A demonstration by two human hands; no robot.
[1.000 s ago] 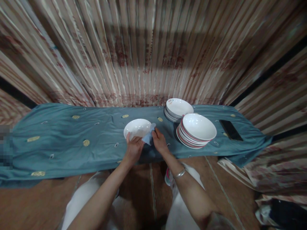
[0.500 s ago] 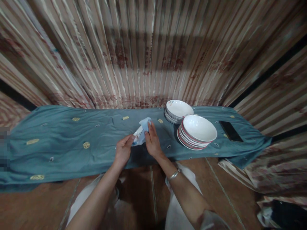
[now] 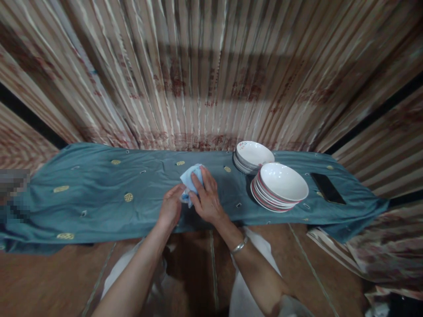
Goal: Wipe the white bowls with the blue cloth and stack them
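Observation:
My right hand (image 3: 208,198) is laid over a light blue cloth (image 3: 189,177), its fingers pressing the cloth from the right. My left hand (image 3: 171,204) is closed at the lower left edge of the cloth, thumb on top. A whitish thing with a dark mark shows a little between the hands; the cloth and fingers hide most of it, so I cannot tell its kind. Both hands are in front of me, over the near half of the covered table. To their right stands a stack of white bowls (image 3: 283,181) with red rims.
Behind it is another stack of white dishes (image 3: 255,153) with a floral print. A black phone (image 3: 327,188) lies farther right on the teal patterned tablecloth (image 3: 99,189). A pleated curtain (image 3: 198,79) hangs behind the table. Brown tiled floor (image 3: 194,273) lies below.
My right hand has turned from edge-on to lying flat over the cloth, which now covers more of the whitish thing. My left hand keeps its hold. The view has shifted slightly left.

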